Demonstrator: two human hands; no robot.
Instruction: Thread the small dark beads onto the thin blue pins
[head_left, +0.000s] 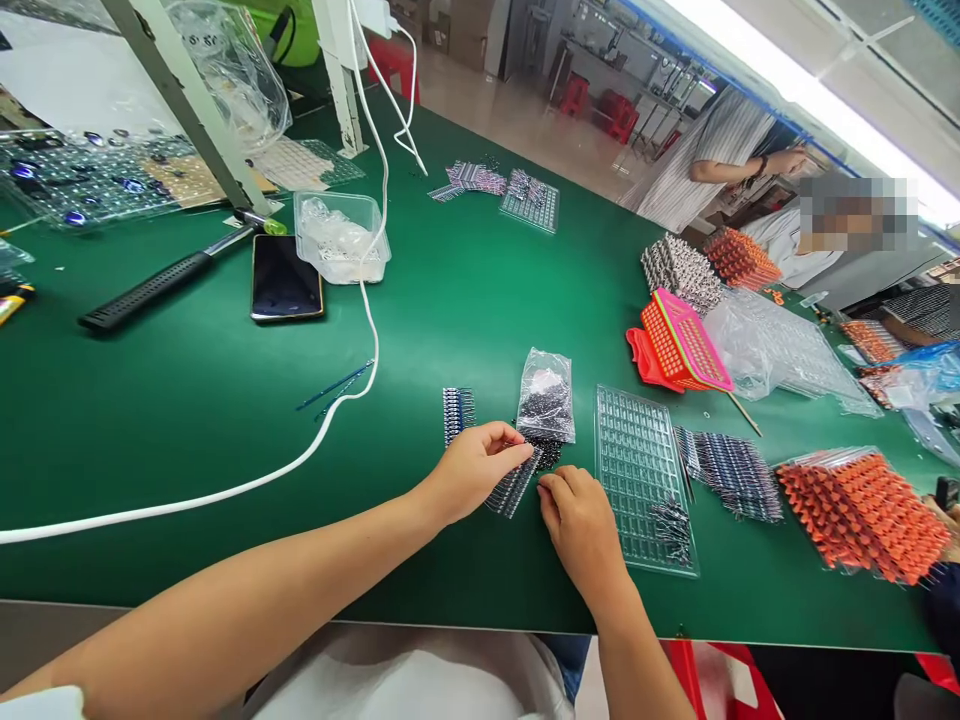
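My left hand (472,468) rests on the green table with its fingertips pinched on a small strip of dark pin-like parts (512,487). My right hand (579,525) sits just right of that strip, fingers curled and pinched near a heap of tiny dark parts (549,452). What the right fingers hold is too small to make out. A small clear bag of dark parts (546,398) lies just beyond both hands. A blue strip of parts (457,411) lies to the left of the bag. A clear plastic grid tray (637,465) lies right of my right hand.
A white cable (315,440) crosses the green table (187,400). A phone (285,278), a black hammer (154,288) and a clear tub (341,237) sit at the far left. Pink baskets (679,345), orange part stacks (862,510) and other people are at the right.
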